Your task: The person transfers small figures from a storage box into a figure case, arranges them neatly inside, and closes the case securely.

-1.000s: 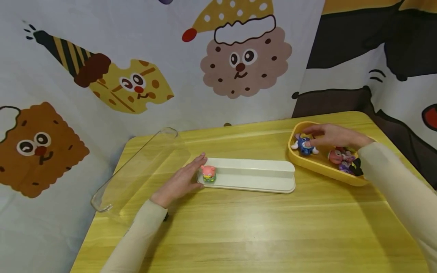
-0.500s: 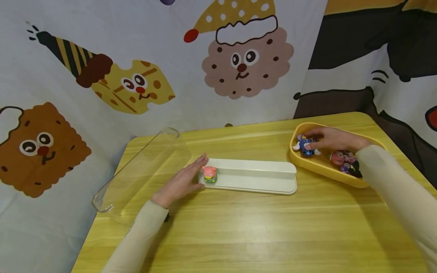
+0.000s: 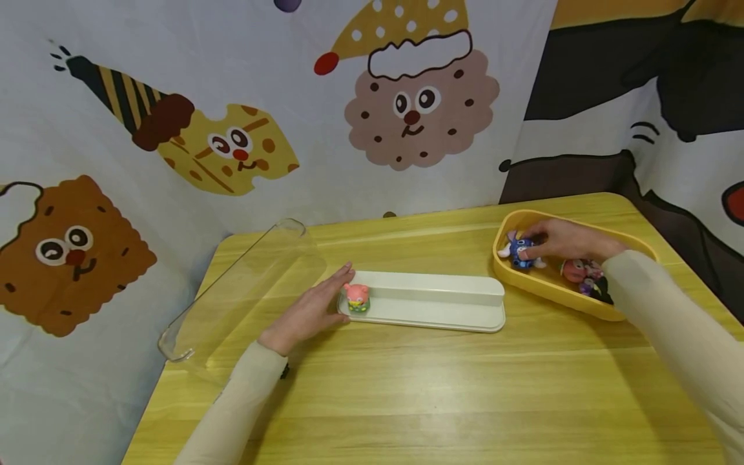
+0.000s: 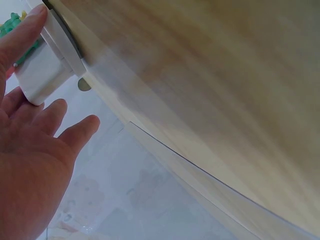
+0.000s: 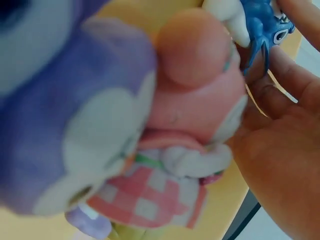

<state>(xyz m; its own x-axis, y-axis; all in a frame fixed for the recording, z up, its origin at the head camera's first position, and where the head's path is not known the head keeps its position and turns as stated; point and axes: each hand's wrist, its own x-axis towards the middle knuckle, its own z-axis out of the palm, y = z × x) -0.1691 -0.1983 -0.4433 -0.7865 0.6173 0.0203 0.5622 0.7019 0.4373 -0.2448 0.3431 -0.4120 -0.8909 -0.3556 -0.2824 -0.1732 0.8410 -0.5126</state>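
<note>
A white tray (image 3: 436,311) with a raised step along its back lies on the table. At its left end stands a pink toy figurine (image 3: 357,296) with a green base. My left hand (image 3: 305,316) spans that end, its fingers fairly straight, thumb at the front edge; in the left wrist view fingertips touch the white tray (image 4: 42,77). My right hand (image 3: 566,239) reaches into a yellow bin (image 3: 540,289) and grips a blue figurine (image 3: 522,252) with white parts between thumb and fingers. In the right wrist view the blue figurine (image 5: 260,30) is partly cut off by the frame.
More figurines (image 3: 584,274), pink, purple and black, lie in the bin under my right wrist. A clear plastic cover (image 3: 244,290) lies at the table's left. A cartoon-printed curtain (image 3: 314,129) hangs behind the wooden table (image 3: 430,394).
The blue figurine has turned slightly in my right hand within the yellow bin. My left hand stays at the white tray's end. The whole head view has shifted a little.
</note>
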